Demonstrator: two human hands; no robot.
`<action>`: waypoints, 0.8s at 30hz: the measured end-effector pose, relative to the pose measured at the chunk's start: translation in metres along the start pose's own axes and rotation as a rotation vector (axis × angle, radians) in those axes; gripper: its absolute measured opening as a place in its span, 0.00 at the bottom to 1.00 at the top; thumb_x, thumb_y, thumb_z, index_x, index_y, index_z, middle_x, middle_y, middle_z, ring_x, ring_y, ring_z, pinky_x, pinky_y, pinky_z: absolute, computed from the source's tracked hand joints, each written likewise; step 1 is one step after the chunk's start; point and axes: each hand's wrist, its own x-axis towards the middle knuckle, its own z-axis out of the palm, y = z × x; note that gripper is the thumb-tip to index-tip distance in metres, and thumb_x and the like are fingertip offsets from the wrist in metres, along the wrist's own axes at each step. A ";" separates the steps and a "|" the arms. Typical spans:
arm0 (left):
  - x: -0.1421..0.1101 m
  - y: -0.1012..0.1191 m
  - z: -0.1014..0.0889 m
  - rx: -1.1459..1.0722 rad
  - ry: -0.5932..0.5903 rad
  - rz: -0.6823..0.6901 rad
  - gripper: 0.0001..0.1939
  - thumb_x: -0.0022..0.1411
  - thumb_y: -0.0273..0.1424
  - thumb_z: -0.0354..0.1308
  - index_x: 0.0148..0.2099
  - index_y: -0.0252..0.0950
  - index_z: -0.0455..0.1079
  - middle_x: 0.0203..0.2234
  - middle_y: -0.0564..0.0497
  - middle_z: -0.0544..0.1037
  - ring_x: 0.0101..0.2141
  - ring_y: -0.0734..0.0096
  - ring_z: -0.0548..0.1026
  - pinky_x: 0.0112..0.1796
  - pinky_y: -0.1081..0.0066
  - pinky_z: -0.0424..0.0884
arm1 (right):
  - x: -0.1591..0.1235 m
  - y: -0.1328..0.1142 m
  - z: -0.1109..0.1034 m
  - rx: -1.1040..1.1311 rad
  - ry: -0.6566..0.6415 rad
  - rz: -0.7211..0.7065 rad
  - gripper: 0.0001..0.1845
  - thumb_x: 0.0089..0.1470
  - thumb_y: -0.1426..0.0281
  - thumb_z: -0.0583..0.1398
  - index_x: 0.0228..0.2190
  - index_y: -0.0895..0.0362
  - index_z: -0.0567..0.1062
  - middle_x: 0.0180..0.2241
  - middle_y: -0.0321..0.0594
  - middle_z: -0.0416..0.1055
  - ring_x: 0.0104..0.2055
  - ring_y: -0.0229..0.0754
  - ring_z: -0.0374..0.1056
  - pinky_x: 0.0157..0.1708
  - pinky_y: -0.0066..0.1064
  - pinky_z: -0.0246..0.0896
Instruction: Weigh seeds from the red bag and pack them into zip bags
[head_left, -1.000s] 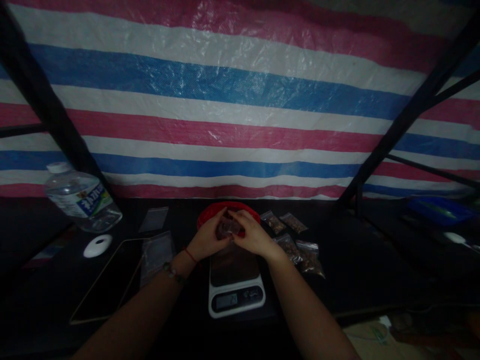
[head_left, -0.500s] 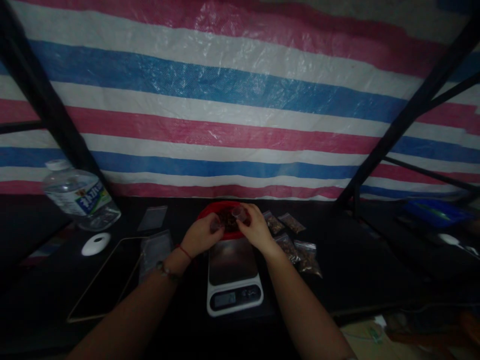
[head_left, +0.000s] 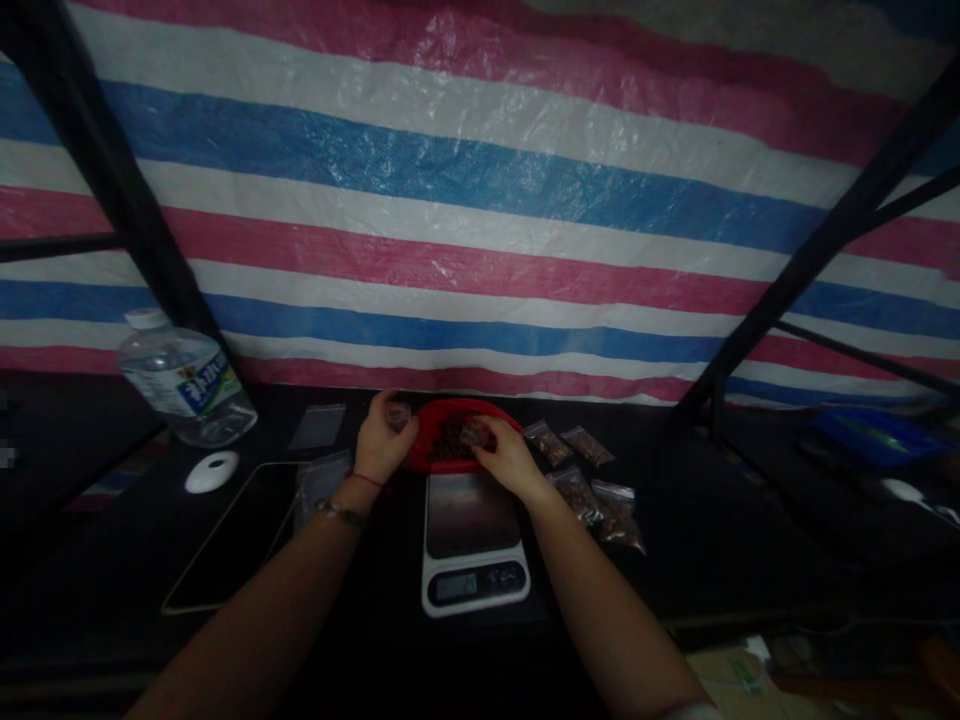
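Note:
A red bowl of brown bits stands behind a white kitchen scale on the dark table. My right hand reaches into the bowl's right side, its fingers closed on a small clear cup. My left hand is lifted just left of the bowl and pinches a small clear plastic bag. The scale's platform is bare and its display is lit.
Several filled small bags lie right of the scale. Empty clear bags lie to its left, beside a flat tablet. A water bottle and a white round disc are far left. Black frame bars cross a striped tarp behind.
Both hands left the spot above the scale. The left hand went left and up with the bag. The right hand dipped the cup into the bowl.

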 end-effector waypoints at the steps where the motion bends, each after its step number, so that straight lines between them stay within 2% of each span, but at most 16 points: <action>1: 0.004 -0.005 -0.001 0.080 -0.058 -0.056 0.28 0.54 0.37 0.55 0.56 0.35 0.59 0.40 0.44 0.77 0.40 0.62 0.77 0.43 0.65 0.72 | 0.001 0.002 0.001 -0.024 -0.023 0.012 0.23 0.47 0.77 0.59 0.48 0.59 0.72 0.46 0.46 0.72 0.49 0.44 0.68 0.52 0.39 0.62; 5: 0.012 -0.018 -0.001 0.301 -0.309 -0.172 0.30 0.55 0.41 0.53 0.58 0.34 0.60 0.43 0.39 0.77 0.44 0.56 0.76 0.45 0.63 0.69 | 0.009 0.007 -0.003 -0.276 -0.157 -0.005 0.25 0.46 0.82 0.56 0.47 0.58 0.73 0.47 0.48 0.72 0.51 0.47 0.67 0.54 0.40 0.59; 9: 0.010 -0.018 0.003 0.313 -0.440 -0.200 0.29 0.55 0.41 0.53 0.58 0.34 0.61 0.43 0.39 0.77 0.44 0.56 0.76 0.43 0.66 0.69 | 0.016 0.012 -0.004 -0.448 -0.264 0.007 0.24 0.46 0.84 0.55 0.45 0.57 0.76 0.46 0.49 0.73 0.49 0.47 0.69 0.53 0.39 0.59; 19: 0.004 -0.020 0.016 0.168 -0.468 -0.183 0.22 0.55 0.38 0.52 0.50 0.36 0.68 0.42 0.43 0.77 0.42 0.60 0.76 0.41 0.70 0.68 | 0.039 0.004 0.008 -0.285 -0.471 -0.079 0.18 0.43 0.82 0.60 0.35 0.54 0.80 0.38 0.40 0.78 0.42 0.45 0.73 0.45 0.32 0.64; 24: 0.003 -0.020 0.017 0.110 -0.464 -0.223 0.21 0.55 0.38 0.53 0.51 0.36 0.67 0.43 0.44 0.77 0.42 0.62 0.76 0.41 0.70 0.69 | 0.043 -0.001 0.017 -0.257 -0.492 -0.074 0.16 0.43 0.81 0.60 0.33 0.54 0.80 0.36 0.40 0.78 0.38 0.44 0.73 0.41 0.31 0.66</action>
